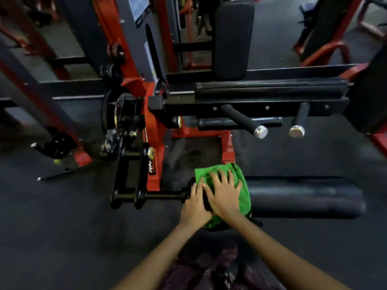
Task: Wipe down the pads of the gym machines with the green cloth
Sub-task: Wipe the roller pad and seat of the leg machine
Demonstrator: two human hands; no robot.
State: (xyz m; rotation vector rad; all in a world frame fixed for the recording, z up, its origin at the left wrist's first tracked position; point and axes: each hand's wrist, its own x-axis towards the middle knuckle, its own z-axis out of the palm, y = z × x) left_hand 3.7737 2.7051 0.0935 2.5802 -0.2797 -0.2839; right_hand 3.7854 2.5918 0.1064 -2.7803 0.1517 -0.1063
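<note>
The green cloth point(225, 185) is being pressed flat by both hands point(224, 194) at the roller pad's point(303, 197) left end; the rest is judged still unwiped.

bare roller pad point(303, 197) open rightward, black linkage point(127, 176) crowding left – two handle grips point(261, 126) jutting overhead beyond

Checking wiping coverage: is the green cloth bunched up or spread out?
Spread: the green cloth drapes over the roller pad, right hand flat on it.
</note>
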